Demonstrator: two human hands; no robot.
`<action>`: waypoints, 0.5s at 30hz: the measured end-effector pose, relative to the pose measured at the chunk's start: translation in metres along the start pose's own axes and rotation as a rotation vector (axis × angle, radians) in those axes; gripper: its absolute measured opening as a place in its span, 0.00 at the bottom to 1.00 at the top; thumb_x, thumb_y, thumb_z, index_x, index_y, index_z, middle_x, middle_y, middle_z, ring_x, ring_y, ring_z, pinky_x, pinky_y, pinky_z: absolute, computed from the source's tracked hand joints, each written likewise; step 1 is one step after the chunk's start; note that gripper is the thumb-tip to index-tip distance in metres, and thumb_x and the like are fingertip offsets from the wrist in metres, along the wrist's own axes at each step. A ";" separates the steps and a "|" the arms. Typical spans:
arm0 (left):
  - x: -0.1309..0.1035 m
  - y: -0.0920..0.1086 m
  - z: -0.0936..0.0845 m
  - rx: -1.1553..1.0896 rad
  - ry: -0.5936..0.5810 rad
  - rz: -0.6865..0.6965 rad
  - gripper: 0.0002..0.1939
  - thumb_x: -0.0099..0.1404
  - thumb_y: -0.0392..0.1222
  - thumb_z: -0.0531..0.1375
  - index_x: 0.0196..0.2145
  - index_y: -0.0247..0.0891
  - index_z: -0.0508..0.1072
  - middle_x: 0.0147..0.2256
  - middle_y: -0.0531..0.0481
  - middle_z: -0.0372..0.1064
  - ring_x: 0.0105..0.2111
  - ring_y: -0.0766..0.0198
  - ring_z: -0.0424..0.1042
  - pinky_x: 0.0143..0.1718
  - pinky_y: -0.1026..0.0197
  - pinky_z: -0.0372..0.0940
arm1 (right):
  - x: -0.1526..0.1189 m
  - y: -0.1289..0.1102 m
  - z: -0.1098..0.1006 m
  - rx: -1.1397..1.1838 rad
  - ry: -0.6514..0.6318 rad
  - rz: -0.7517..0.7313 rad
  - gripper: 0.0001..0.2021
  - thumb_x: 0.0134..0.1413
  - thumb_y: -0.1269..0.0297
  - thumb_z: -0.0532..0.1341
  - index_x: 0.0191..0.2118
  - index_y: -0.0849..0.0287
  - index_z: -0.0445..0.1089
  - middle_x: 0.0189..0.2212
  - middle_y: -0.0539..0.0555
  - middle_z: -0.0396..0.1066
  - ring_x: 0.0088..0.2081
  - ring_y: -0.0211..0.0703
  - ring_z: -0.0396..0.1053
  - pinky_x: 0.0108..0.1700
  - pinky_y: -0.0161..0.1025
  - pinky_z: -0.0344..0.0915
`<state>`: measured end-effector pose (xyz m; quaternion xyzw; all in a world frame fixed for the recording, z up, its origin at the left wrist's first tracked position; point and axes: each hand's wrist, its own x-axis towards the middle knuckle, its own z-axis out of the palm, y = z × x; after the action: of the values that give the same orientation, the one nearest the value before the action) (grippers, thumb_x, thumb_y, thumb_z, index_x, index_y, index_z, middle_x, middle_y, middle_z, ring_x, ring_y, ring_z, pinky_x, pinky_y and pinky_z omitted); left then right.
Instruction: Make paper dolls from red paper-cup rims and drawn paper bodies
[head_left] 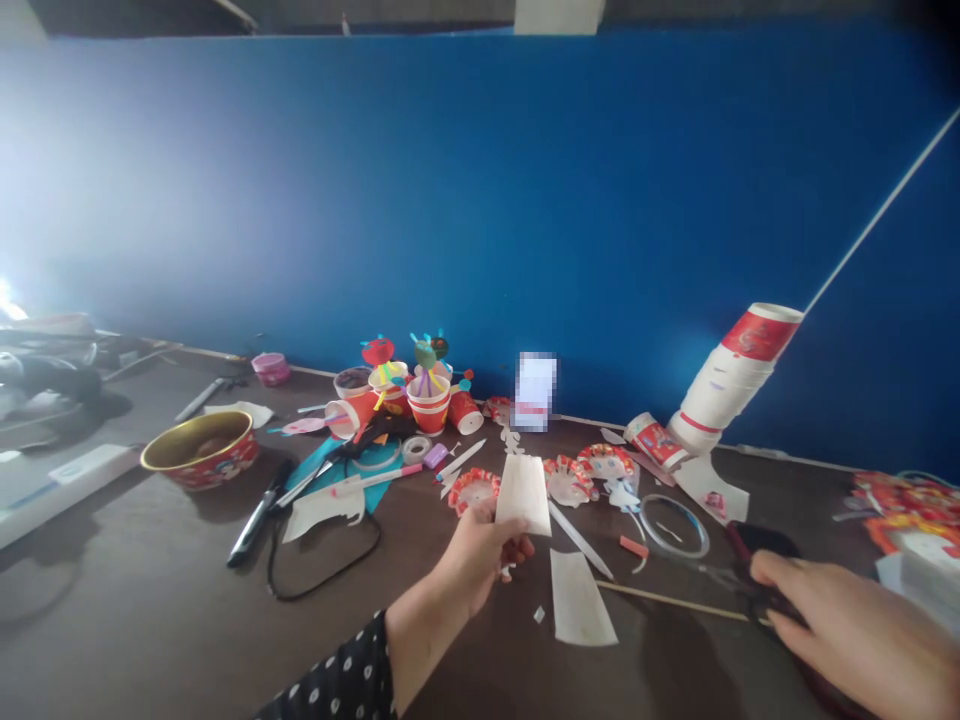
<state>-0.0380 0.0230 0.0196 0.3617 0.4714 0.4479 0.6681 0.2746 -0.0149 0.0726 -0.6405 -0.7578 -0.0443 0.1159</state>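
My left hand [489, 538] pinches a small white paper piece [525, 493] between thumb and fingers, holding it up above the middle of the table. At the right, my right hand [862, 620] has its fingers closed round the dark handles of a pair of scissors [724, 576], whose grey blades point left and look blurred. Between the hands a second white paper piece [582, 600] lies flat. A thin wooden stick [675, 598] runs from beside that paper towards my right hand. A dark object with a red edge [761, 540] lies just beyond the right hand.
A red-and-gold bowl [201, 450], a utility knife [259, 515] and blue paper [384, 492] are at left. Decorated paper cups [429, 410] stand behind. Cut cup flowers [568, 481], a tape ring [675, 526] and a leaning cup stack [729, 378] lie centre to right.
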 end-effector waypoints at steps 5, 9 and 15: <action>0.004 0.003 -0.004 0.264 0.158 0.176 0.08 0.45 0.32 0.55 0.28 0.33 0.64 0.14 0.54 0.62 0.13 0.70 0.61 0.13 0.70 0.55 | -0.002 -0.051 0.020 0.313 -0.240 0.123 0.04 0.44 0.62 0.54 0.29 0.52 0.63 0.24 0.51 0.72 0.27 0.45 0.70 0.27 0.35 0.60; 0.006 -0.001 -0.004 0.462 0.232 0.177 0.14 0.48 0.30 0.54 0.35 0.35 0.64 0.14 0.56 0.63 0.13 0.65 0.64 0.11 0.69 0.56 | -0.007 -0.088 0.054 0.512 -0.200 0.140 0.05 0.44 0.60 0.55 0.30 0.54 0.62 0.26 0.52 0.72 0.30 0.45 0.70 0.30 0.34 0.60; 0.007 -0.012 -0.005 0.554 0.199 0.162 0.24 0.52 0.29 0.54 0.48 0.34 0.59 0.15 0.55 0.64 0.13 0.65 0.64 0.14 0.67 0.58 | -0.008 -0.105 0.076 0.468 -0.146 0.185 0.05 0.41 0.65 0.58 0.24 0.55 0.59 0.21 0.48 0.69 0.25 0.41 0.67 0.26 0.32 0.55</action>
<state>-0.0381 0.0260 0.0047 0.5210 0.6084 0.3875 0.4563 0.1635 -0.0245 0.0062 -0.6644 -0.6918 0.1895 0.2097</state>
